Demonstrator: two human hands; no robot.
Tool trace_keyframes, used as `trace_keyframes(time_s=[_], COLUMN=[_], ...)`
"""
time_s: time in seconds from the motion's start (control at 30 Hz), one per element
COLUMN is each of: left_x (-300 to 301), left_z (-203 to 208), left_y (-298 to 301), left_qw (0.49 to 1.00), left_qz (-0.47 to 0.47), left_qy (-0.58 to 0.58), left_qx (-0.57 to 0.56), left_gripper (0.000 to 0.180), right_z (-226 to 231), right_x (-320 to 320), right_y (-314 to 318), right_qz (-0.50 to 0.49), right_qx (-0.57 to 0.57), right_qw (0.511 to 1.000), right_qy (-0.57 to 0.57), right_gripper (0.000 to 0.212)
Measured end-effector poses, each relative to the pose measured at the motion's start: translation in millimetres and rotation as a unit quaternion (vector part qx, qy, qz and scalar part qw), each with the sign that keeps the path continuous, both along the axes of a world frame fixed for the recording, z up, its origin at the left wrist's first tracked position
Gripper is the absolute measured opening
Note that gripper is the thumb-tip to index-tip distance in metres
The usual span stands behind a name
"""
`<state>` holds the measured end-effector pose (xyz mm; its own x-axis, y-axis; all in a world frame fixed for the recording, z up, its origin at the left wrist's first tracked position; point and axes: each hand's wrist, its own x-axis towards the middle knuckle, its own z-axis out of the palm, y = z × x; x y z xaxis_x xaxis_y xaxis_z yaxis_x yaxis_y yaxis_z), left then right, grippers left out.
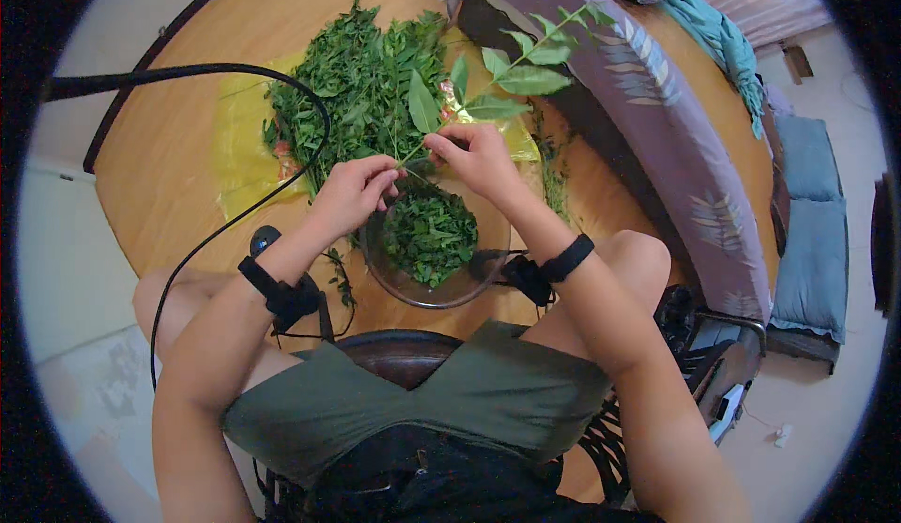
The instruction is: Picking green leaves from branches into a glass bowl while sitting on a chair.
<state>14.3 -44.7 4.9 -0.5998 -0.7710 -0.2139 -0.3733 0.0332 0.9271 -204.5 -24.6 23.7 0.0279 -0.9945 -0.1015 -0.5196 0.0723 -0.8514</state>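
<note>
Between my hands, above a clear bowl, is a long green leafy sprig (530,61) whose leaflets reach up and to the right. My right hand (474,157) pinches its stem. Close beside it, my left hand (355,190) has its fingers closed on the stem's lower end. Below them the see-through bowl (496,241) holds a heap of loose green leaves (429,234). Just beyond my hands lies a large pile of leafy stems (352,91) on a yellow plastic sheet (242,138).
A black cable (324,115) loops across the left side. Bare stems (552,166) lie right of the sheet on the wooden floor (150,176). A purple patterned cover (657,100) curves along the right, with blue cushions (812,232) beyond.
</note>
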Motion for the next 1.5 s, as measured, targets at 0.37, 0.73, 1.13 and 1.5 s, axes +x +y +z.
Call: trace_keyframes(time_s=[0.37, 0.73, 1.13, 1.5], left_x=[-6, 7, 9, -5], left_z=[22, -29, -34, -23], left_y=[0, -33, -40, -12], left_qw=[0.986, 0.963, 0.996, 0.995], left_qz=[0.052, 0.107, 0.073, -0.053], left_qy=[-0.004, -0.01, 0.002, 0.073], left_qx=[-0.158, -0.248, -0.046, -0.04], left_gripper=[0.018, 0.017, 0.027, 0.029], right_z=[1, 0, 0, -11], right_x=[28, 20, 24, 28], right_y=[14, 16, 20, 14], right_qz=[0.042, 0.134, 0.015, 0.064], right_qx=[-0.064, -0.036, -0.144, -0.113], right_qw=[0.996, 0.989, 0.987, 0.986], right_qy=[-0.048, 0.053, 0.062, 0.107], right_gripper=[0.03, 0.023, 0.021, 0.024])
